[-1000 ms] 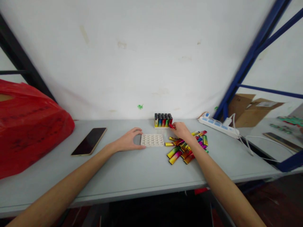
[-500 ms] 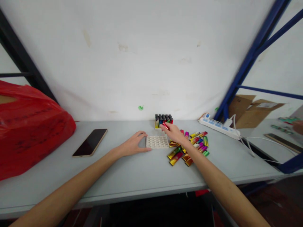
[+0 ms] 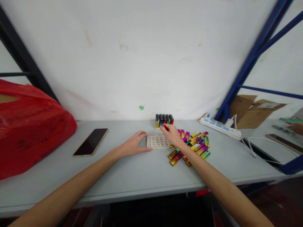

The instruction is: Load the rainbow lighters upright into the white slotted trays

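Note:
A white tray [image 3: 158,142] with rows of round hollows lies flat on the table. My left hand [image 3: 132,145] grips its left end, thumb at the near corner and fingers at the far one. Over the tray's far right corner, my right hand [image 3: 172,134] pinches a red lighter [image 3: 166,127], mostly hidden by the fingers. Right of the tray is a loose pile of shiny lighters [image 3: 176,158] in gold, magenta, green and red, partly under my right forearm. Behind my right hand, black-topped lighters [image 3: 164,119] stand upright in close rows.
A phone [image 3: 91,142] lies at the left, near a red plastic bag [image 3: 35,132]. Toward the back right are a white power strip [image 3: 220,127] with cables and a cardboard box [image 3: 255,110] behind the blue frame [image 3: 248,63]. Another person's hand [image 3: 297,128] shows at the far right.
My right hand has tilted slightly, and less of the red lighter shows between its fingers. My left hand and the tray stay put.

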`<state>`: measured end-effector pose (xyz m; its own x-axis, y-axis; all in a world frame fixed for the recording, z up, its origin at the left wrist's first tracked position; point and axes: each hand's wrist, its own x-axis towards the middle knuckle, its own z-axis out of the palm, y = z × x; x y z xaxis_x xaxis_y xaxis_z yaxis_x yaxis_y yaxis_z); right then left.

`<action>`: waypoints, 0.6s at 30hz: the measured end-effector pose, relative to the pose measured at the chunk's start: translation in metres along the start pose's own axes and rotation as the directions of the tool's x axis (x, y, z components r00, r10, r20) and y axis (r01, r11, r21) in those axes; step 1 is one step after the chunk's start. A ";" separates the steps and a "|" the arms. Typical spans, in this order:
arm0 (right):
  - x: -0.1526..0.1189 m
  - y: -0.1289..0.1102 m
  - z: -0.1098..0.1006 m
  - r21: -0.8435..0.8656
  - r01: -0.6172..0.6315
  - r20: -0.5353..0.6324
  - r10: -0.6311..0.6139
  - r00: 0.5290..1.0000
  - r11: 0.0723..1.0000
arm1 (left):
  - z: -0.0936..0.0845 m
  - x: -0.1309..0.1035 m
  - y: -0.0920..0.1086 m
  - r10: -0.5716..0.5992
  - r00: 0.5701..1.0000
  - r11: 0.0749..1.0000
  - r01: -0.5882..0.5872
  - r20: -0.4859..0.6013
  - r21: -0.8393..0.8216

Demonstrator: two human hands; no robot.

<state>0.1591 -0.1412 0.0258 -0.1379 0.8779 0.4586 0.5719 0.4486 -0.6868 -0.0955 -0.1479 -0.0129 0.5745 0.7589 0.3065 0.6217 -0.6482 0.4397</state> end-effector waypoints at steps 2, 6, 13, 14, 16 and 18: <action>-0.001 0.001 0.001 0.003 0.021 -0.004 -0.021 1.000 1.000 | 0.000 0.000 0.000 -0.003 1.000 1.000 0.003 0.003 -0.002; -0.003 0.005 0.006 0.055 0.081 0.080 -0.085 0.993 0.995 | 0.001 0.001 -0.002 0.004 1.000 1.000 -0.004 -0.001 -0.013; -0.007 0.003 0.014 -0.129 0.329 0.203 -0.300 0.932 0.935 | 0.002 0.002 -0.005 -0.003 1.000 1.000 0.003 0.015 -0.017; -0.007 0.002 0.015 -0.147 0.321 0.212 -0.287 0.934 0.936 | 0.002 0.002 -0.005 -0.005 1.000 1.000 0.005 0.019 -0.014; -0.005 0.001 0.018 -0.161 0.278 0.201 -0.244 0.949 0.947 | 0.002 0.002 -0.005 -0.008 1.000 1.000 0.008 0.021 -0.010; -0.003 0.002 0.022 -0.160 0.252 0.189 -0.221 0.957 0.954 | 0.002 0.002 -0.005 -0.006 1.000 1.000 0.006 0.020 -0.008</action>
<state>0.1427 -0.1394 0.0107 -0.4112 0.7723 0.4843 0.6405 0.6228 -0.4494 -0.0961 -0.1431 -0.0162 0.5816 0.7612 0.2868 0.6206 -0.6432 0.4485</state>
